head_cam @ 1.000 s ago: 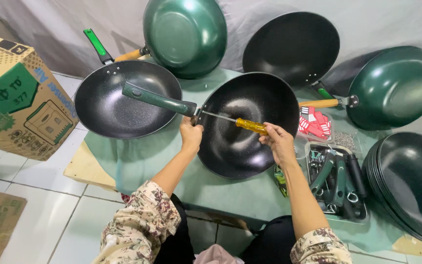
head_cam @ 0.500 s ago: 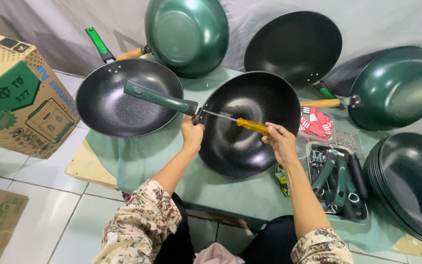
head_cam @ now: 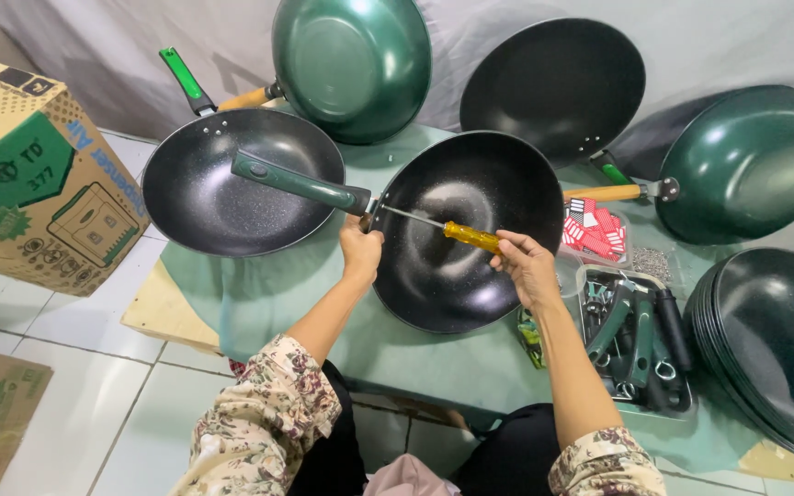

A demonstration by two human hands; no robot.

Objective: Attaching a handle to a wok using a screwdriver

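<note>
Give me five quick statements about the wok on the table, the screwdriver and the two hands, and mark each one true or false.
1. The right hand holds a screwdriver with a yellow handle. True.
2. The left hand grips the rim of the black wok near where its green handle joins. True.
3. The screwdriver's tip points away from the handle joint. False: it points toward the joint, across the inside of the wok.
4. The tray of spare handles sits to the person's left. False: it sits to the right, beside the stacked woks.
5. A cardboard box stands on the floor at the left. True.
</note>
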